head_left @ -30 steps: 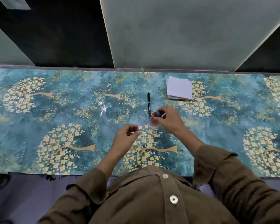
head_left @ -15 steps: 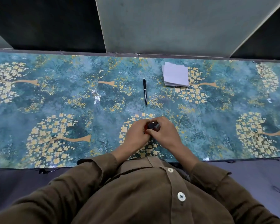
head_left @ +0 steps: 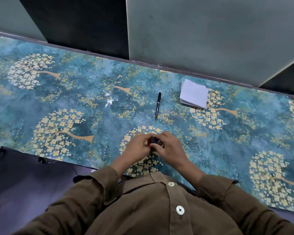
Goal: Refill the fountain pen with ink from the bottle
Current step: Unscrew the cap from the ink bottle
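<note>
A small ink bottle (head_left: 153, 140) with a dark cap and a red side stands near the table's front edge, mostly hidden between my hands. My left hand (head_left: 137, 146) wraps its left side. My right hand (head_left: 168, 147) grips it from the right, fingers by the cap. I cannot tell whether the cap is on tight or loosened. The black fountain pen (head_left: 158, 105) lies capped on the table beyond the bottle, pointing away from me, untouched.
A folded white tissue stack (head_left: 193, 94) lies to the right of the pen. The table (head_left: 75, 102) has a teal cover with yellow flower trees. A grey partition (head_left: 202, 34) rises behind the far edge.
My right hand brought the bottle from beside the pen toward me. My left hand joined it, and both now hold the bottle near the front edge. The camera view has tilted.
</note>
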A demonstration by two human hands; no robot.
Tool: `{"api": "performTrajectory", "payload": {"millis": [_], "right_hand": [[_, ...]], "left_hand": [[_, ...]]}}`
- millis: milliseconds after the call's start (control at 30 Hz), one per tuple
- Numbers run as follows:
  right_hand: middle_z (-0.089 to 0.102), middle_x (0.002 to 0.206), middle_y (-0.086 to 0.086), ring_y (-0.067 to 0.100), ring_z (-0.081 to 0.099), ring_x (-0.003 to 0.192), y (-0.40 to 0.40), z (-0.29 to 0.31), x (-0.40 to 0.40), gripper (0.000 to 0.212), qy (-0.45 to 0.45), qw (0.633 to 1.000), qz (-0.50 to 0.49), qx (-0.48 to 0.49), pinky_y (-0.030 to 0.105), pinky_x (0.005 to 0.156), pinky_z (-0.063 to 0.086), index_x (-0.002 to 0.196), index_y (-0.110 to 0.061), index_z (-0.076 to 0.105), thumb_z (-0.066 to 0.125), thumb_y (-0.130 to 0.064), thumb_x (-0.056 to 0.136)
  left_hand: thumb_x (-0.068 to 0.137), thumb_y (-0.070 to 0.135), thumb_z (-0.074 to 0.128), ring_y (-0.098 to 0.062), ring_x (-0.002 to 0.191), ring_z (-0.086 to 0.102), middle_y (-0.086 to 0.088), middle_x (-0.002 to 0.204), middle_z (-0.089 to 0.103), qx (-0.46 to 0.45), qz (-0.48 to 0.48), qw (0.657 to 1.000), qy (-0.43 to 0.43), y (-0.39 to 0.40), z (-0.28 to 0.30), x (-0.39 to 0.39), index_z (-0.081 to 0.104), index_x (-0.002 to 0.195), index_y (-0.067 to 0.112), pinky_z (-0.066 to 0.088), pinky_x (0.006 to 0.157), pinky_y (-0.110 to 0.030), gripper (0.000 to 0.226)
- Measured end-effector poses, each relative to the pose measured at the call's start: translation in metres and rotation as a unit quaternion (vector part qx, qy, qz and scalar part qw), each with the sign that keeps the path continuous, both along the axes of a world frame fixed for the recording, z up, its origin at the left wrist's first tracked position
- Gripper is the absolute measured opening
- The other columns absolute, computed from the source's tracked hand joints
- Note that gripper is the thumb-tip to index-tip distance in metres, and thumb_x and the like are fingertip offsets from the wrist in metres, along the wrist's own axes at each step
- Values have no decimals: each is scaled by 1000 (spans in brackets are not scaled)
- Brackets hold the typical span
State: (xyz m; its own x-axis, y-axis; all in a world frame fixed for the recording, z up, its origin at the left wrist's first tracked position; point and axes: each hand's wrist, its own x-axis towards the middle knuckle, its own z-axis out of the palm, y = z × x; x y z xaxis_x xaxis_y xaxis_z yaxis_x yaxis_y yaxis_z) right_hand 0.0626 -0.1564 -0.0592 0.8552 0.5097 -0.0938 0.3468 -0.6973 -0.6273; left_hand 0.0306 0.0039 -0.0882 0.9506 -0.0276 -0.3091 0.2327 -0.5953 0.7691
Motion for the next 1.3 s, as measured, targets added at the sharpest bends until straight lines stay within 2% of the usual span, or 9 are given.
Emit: {"api": "performTrajectory", "payload": {"millis": [67,200,367,533,667,833,1067,1200,1300], "right_hand": [[61,99,7,23,59,87,-4,3,9,36,19,999,51,4,33,77,50,123,-13,68,71,-25,89],[58,105,6,19,57,89,-7,8,25,33,77,993,88,18,27,80,44,121,-17,67,71,-26,89],[59,98,3,19,60,81,-6,4,27,32,104,993,36,51,27,69,48,96,-19,58,80,-34,78],[57,100,-1,18,61,83,-12,4,33,25,94,991,77,61,36,79,53,103,-21,69,76,-25,79],[54,107,0,16,59,89,-14,6,34,38,129,984,112,53,26,80,46,119,-22,66,73,-27,83],[58,97,-1,15,58,80,-13,-1,32,33,125,987,75,64,22,66,42,99,-22,59,79,-37,76],[55,110,0,17,59,91,-19,0,33,44,121,985,105,62,26,79,46,125,-22,62,71,-27,82],[59,100,-1,16,60,83,-16,-3,23,37,108,991,52,65,24,67,41,102,-22,54,77,-39,78],[58,102,0,14,61,79,-17,-3,17,27,111,991,20,78,21,66,41,103,-22,60,74,-31,82]], "left_hand": [[76,22,66,-18,93,61,11,92,69,-6,10,1000,-6,-1,-2,-1,66,110,42,57,77,-47,40],[81,17,70,-15,100,58,18,98,64,-22,53,998,7,-6,2,-7,69,118,37,54,85,-37,42],[82,7,70,-12,109,63,4,124,69,-48,94,994,14,-13,3,-11,64,132,32,56,92,-33,56],[82,14,74,-8,101,69,10,113,73,-83,131,987,29,-20,8,-15,70,122,35,59,86,-31,45],[83,13,75,-7,96,68,11,106,74,-85,152,984,39,-23,10,-17,71,118,31,54,82,-25,40],[82,10,74,-15,106,67,4,117,72,-71,169,982,43,-26,10,-18,66,129,29,57,91,-35,52],[77,11,79,1,94,69,12,105,74,-83,196,977,22,-28,6,-21,71,115,32,52,77,-13,44],[77,8,75,-2,97,68,15,106,73,-78,184,980,19,-24,4,-21,70,113,36,52,79,-13,46],[79,7,72,1,96,66,11,107,73,-67,166,984,2,-21,2,-21,70,115,35,48,76,-7,46]]}}
